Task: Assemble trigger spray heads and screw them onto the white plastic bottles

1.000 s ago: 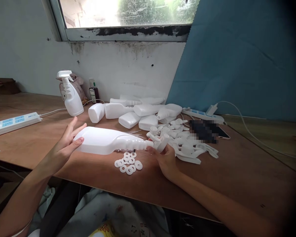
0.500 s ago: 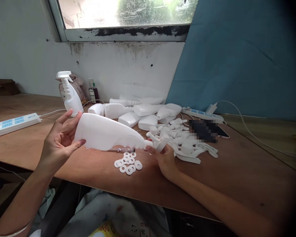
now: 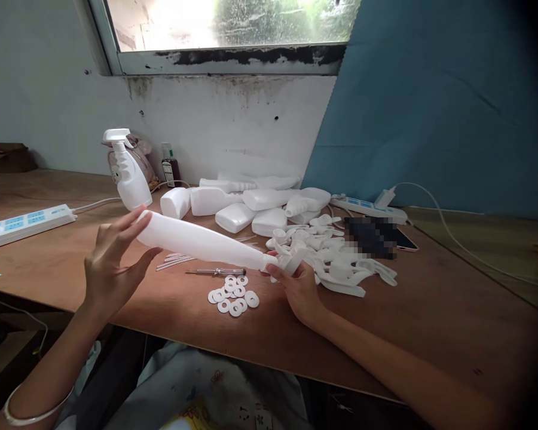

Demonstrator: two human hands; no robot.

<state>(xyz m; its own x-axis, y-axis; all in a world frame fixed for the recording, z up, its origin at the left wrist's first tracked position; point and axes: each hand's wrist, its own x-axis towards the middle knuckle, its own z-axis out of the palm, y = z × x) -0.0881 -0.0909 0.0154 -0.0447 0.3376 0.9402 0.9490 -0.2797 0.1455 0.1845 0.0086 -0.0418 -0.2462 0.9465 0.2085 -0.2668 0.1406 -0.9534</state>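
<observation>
A white plastic spray bottle (image 3: pixel 201 242) lies sideways in the air between my hands, its narrow edge turned toward me. My left hand (image 3: pixel 116 257) holds the base end, fingers on top and thumb near the lower side. At the neck, my right hand (image 3: pixel 300 289) grips the white trigger sprayer head (image 3: pixel 291 257), which sits on the bottle's neck. Below the bottle, on the table, are a pile of white ring washers (image 3: pixel 233 295), a screwdriver (image 3: pixel 217 272) and several thin white tubes (image 3: pixel 174 261).
Several white bottles (image 3: pixel 235 216) lie at the back. A heap of white trigger sprayer parts (image 3: pixel 341 269) is by my right hand. A complete spray bottle (image 3: pixel 132 179) stands back left. Power strips (image 3: pixel 29 224) lie at both sides; a phone (image 3: pixel 406 240) lies right.
The bottle has rotated about its long axis, from broad side to narrow edge facing me. My left hand has turned with it; my right hand stays at the sprayer head.
</observation>
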